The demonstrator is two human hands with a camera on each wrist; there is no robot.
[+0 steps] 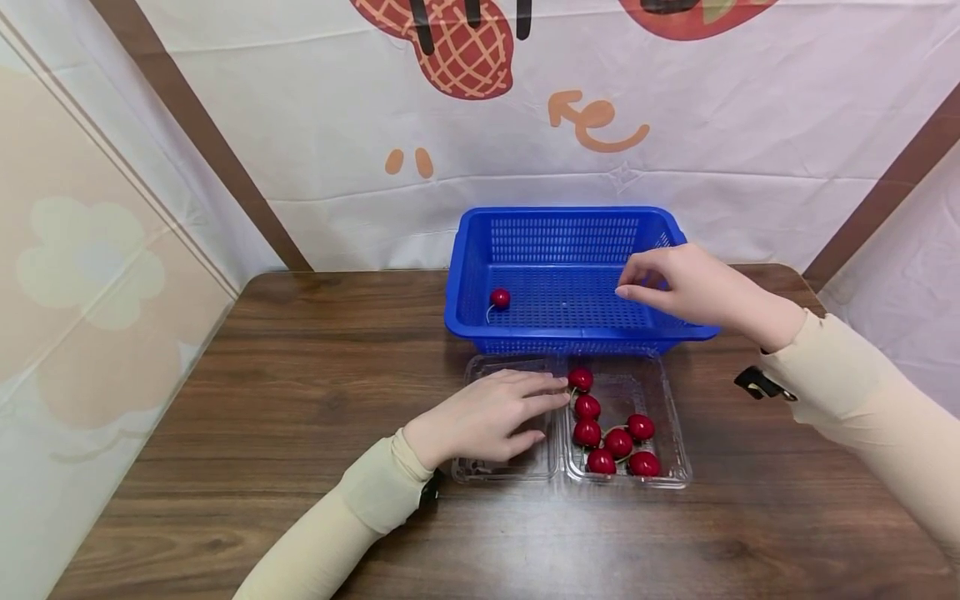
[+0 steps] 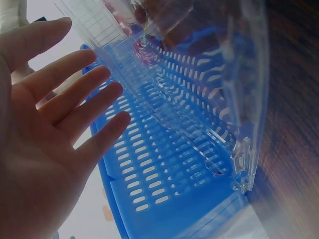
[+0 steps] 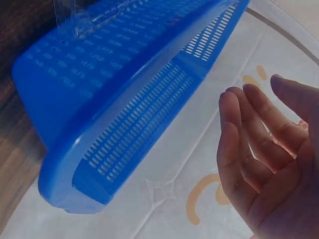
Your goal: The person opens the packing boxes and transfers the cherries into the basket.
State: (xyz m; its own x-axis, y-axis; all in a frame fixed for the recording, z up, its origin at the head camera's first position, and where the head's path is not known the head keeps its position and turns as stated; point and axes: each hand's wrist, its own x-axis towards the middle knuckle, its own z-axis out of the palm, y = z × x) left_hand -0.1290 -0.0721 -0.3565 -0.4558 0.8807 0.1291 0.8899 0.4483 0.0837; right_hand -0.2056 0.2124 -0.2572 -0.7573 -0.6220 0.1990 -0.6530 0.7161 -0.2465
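Observation:
My left hand [image 1: 495, 417] is spread over the lid half of a clear plastic clamshell box [image 1: 678, 450], fingertips by its middle fold. In the left wrist view the fingers [image 2: 75, 94] are extended and hold nothing. Several red cherries [image 1: 617, 442] with stems lie in the box's right half. Behind it stands a blue perforated basket [image 1: 577, 333], where a single cherry [image 1: 500, 298] lies on the floor at the left. Over the basket's right side hovers my right hand [image 1: 682, 283]. Its fingers [image 3: 264, 112] are loosely bent, the thumb apart from them, with nothing between.
The brown wooden table [image 1: 315, 400] reaches to a printed cloth backdrop [image 1: 337, 108] behind the basket. More cloth hangs along the left side. The clamshell stands right against the basket's front wall.

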